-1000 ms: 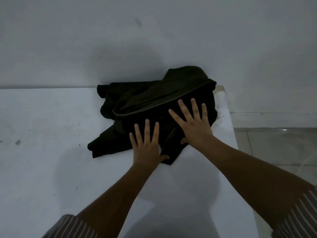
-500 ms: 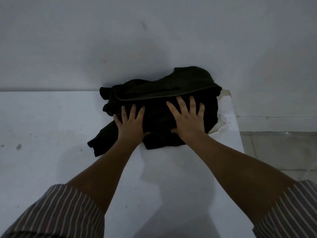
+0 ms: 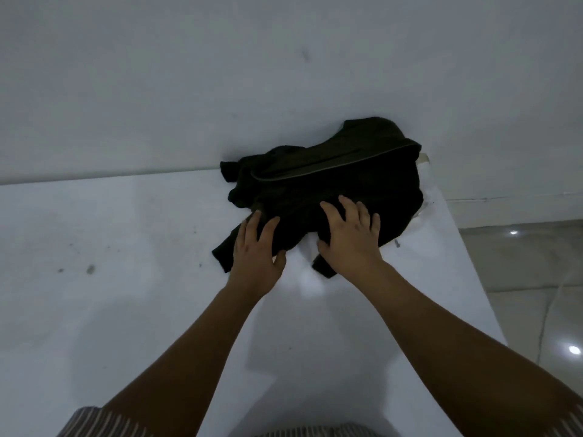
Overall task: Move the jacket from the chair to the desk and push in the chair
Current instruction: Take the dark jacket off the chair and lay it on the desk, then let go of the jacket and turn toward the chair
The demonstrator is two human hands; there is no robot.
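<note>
The dark jacket [image 3: 328,187] lies crumpled on the white desk [image 3: 126,294], at its far right corner against the wall. Both of my hands rest on the jacket's near edge. My left hand [image 3: 257,247] lies palm down on the lower left part, fingers apart and thumb on the desk beside the fabric. To its right, my right hand [image 3: 350,238] presses on the cloth with fingers slightly curled, and a bit of fabric sticks out under its wrist. No chair is in view.
A plain white wall [image 3: 284,74] rises right behind the desk. The desk's right edge [image 3: 467,269] drops to a glossy tiled floor [image 3: 530,279]. A pale sheet [image 3: 422,212] peeks out from under the jacket's right side.
The jacket has bunched up closer to the wall. Both hands have drawn back from its top to its near edge, and their fingers have gone from flat to slightly curled.
</note>
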